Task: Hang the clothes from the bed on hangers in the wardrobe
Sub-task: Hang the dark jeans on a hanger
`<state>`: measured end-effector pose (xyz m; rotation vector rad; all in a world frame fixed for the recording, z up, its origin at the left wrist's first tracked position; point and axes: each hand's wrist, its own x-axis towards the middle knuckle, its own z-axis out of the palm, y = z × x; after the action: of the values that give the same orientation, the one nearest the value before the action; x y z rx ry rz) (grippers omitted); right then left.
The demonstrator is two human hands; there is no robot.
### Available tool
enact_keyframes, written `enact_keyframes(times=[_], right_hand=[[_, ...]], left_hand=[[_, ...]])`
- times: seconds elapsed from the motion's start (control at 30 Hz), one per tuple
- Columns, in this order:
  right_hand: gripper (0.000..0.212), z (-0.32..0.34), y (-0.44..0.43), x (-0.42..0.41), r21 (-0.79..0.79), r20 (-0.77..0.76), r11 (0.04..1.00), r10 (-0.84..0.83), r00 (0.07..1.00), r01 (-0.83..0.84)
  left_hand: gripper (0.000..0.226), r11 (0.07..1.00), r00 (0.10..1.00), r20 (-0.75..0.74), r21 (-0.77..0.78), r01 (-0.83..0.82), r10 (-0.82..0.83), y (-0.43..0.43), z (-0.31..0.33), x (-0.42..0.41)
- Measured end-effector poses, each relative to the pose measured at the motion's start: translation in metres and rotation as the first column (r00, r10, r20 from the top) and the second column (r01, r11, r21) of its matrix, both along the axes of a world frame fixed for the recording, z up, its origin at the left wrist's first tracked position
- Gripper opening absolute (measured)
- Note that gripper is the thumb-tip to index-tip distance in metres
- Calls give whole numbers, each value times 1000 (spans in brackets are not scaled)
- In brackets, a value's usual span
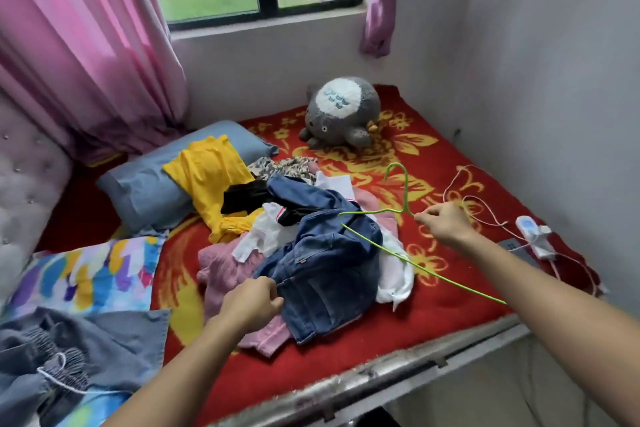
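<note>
A heap of clothes lies in the middle of the red flowered bed [433, 315]. Blue denim jeans [329, 263] top the heap, over a pink garment [221, 270] and a white one [394, 274]; a yellow shirt [211, 177] drapes onto a blue pillow [145, 187]. My left hand [251, 302] grips the near edge of the jeans. My right hand [445, 222] pinches a thin green wire hanger [377, 246] near its hook and holds it above the heap. The wardrobe is out of view.
A grey plush toy [341, 114] sits at the back of the bed. A white power strip with cables [533, 236] lies by the right wall. A colourful pillow [86, 274] and a grey-blue garment [69, 357] lie at the near left. Pink curtains [79, 45] hang at the left.
</note>
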<state>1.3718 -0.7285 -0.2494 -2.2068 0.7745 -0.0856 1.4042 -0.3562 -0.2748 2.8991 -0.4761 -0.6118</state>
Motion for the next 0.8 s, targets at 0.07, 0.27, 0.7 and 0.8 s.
enact_keyframes(times=[0.07, 0.27, 0.7, 0.8], right_hand=[[30, -31, -16, 31, 35, -40, 999, -28, 999, 29], [26, -108, -64, 125, 19, -179, 998, -56, 982, 60], [31, -277, -48, 165, -95, -556, 984, 75, 828, -153], [25, -271, 5, 148, -68, -480, 970, 174, 860, -235]], left_hand=[[20, 999, 998, -51, 19, -32, 33, -17, -20, 27], [20, 985, 968, -185, 57, -161, 169, -49, -80, 84], [14, 950, 846, -438, 205, -235, 304, -22, -198, 114], [17, 952, 852, -429, 193, -236, 298, -11, -207, 132]])
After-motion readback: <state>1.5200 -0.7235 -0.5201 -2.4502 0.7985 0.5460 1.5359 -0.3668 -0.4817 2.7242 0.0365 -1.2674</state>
